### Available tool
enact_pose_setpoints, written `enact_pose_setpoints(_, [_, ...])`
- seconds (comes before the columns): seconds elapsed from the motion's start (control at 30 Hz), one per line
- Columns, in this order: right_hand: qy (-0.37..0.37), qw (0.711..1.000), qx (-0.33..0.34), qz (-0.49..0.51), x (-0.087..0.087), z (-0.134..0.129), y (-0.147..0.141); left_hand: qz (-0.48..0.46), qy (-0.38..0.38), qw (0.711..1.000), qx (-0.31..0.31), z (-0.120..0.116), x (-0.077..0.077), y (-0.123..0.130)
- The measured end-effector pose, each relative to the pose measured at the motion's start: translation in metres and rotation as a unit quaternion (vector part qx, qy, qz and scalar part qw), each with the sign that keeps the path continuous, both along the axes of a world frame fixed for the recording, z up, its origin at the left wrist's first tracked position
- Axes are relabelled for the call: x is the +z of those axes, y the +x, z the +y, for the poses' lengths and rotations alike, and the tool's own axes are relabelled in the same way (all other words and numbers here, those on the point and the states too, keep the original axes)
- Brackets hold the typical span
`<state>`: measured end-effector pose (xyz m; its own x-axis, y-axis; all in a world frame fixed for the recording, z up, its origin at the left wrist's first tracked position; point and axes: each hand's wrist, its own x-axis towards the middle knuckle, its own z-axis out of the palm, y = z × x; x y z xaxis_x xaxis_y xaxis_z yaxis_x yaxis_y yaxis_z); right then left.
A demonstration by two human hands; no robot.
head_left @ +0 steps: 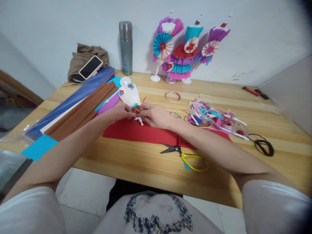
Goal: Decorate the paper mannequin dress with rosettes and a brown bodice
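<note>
Hands meet over the red paper (146,132). The left hand (120,112) pinches the bottom of a white paper doll (130,94), likely to keep it steady. The right hand (153,115) pinches a small brown piece (136,110) against the doll, fingers closed on it. Scissors (184,155) lie on the table (136,162) just under the right arm, close to grab. Scraps (212,118) sit past the right hand.

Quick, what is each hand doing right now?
Left hand: closed, pinching the white paper doll.
Right hand: closed, pinching the same doll's brown bottom end.
</note>
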<state>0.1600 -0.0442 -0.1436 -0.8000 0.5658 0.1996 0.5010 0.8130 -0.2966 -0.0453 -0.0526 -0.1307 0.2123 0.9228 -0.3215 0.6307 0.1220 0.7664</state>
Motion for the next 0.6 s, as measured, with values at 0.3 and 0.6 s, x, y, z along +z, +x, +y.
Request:
enact_pose_setpoints(0.3, [0.0, 1.0, -0.004, 0.0, 0.002, -0.003, -0.001, 0.003, 0.006, 1.0, -0.008, 0.0, 0.007, 0.001])
enact_pose_setpoints(0.6, [0.02, 1.0, 0.009, -0.006, 0.003, -0.004, -0.002, 0.057, 0.05, 0.997, -0.017, 0.001, 0.001, 0.006])
